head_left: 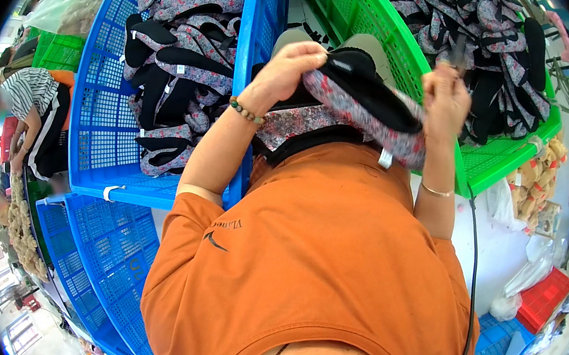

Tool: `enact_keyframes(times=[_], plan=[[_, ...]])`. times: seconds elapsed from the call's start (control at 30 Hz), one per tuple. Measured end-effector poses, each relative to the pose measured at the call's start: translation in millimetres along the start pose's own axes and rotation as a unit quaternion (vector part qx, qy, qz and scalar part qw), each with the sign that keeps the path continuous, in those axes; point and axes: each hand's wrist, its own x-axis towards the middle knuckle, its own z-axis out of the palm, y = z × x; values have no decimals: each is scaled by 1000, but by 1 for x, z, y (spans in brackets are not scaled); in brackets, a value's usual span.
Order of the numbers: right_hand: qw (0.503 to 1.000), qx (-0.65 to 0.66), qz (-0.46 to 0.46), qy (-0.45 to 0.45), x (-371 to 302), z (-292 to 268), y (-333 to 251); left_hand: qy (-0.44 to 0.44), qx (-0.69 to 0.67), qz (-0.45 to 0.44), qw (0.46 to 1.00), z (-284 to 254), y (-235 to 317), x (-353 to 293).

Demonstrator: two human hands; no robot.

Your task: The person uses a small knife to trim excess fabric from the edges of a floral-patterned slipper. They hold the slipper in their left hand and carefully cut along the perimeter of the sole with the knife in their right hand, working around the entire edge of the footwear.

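My left hand pinches the upper end of a long, slipper-shaped sewn fabric piece, floral outside and black inside, with a small white tag at its lower edge. The piece hangs slantwise in front of my chest. Beside its other end is my right hand, fingers curled round a thin object whose blurred grey tip sticks up; its kind is not clear. Another floral and black fabric piece lies across my lap, under the held one.
On my left stands a blue plastic basket full of similar pieces; a green basket of them is on my right. A black cord runs down my right side. Further left, a person in a striped shirt bends forward. A red crate sits at right.
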Motion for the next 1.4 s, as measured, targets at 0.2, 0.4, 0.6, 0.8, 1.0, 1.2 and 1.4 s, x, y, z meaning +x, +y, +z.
enact_keyframes(times=[0.2,0.4,0.6,0.8,1.0,1.2,1.4], plan=[[965,-94,-236,68,-1,-8,-26,78,-154,-28,984,-13,10,6],[979,-149,-137,7,26,-52,4,107,-175,-63,977,-3,14,3],[973,-71,-125,-181,29,-69,23,123,-259,-138,948,-9,12,3],[970,-169,-75,-159,28,-64,25,159,45,-153,974,-14,9,5],[962,-231,-13,-144,26,-53,6,35,489,120,863,33,23,-5],[986,-145,-69,-52,35,-30,10,2,645,178,743,41,18,-12],[929,-218,-281,103,21,3,10,-15,429,50,902,31,29,-11]])
